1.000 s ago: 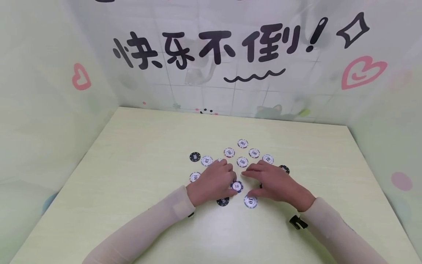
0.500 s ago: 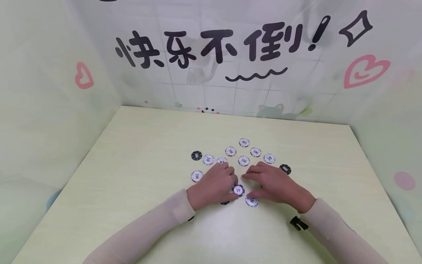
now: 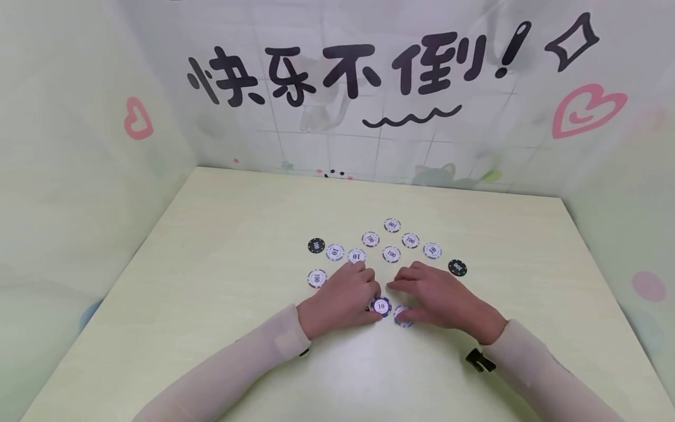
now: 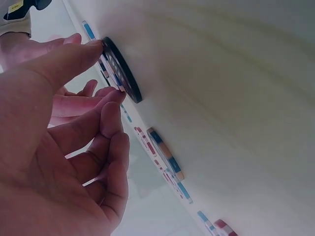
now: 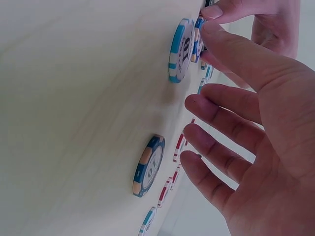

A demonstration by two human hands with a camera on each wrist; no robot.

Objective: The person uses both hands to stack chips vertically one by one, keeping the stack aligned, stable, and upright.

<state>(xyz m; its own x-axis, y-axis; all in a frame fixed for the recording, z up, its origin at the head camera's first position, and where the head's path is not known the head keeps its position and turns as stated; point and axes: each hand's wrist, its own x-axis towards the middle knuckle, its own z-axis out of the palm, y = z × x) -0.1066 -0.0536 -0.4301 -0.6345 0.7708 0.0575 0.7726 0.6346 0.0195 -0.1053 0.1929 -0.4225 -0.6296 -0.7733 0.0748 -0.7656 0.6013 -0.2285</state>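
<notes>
In the head view my left hand (image 3: 340, 300) pinches a blue-edged "10" poker chip (image 3: 381, 306), thumb on its near edge and index finger on its far edge. A black poker chip (image 4: 123, 71) lies at the same fingertips in the left wrist view; the hand mostly hides it from above. My right hand (image 3: 440, 300) lies close by on the right, its thumb resting over a light-blue-edged "10" poker chip (image 3: 403, 317). Its other fingers extend loosely, holding nothing. Another dark-blue-edged "10" chip (image 5: 149, 166) sits beneath that palm, hidden in the head view.
Beyond the hands several white "100" chips (image 3: 391, 254) and white "10" chips (image 3: 432, 250) lie flat on the pale table (image 3: 253, 223). One black chip (image 3: 316, 245) is far left, another black chip (image 3: 457, 268) far right. A printed curtain (image 3: 337, 140) hangs behind.
The left hand has drawn the blue-edged chip slightly nearer the person, and the black chip has become covered. The right thumb has come over the light-blue-edged chip. The head view has shifted slightly.
</notes>
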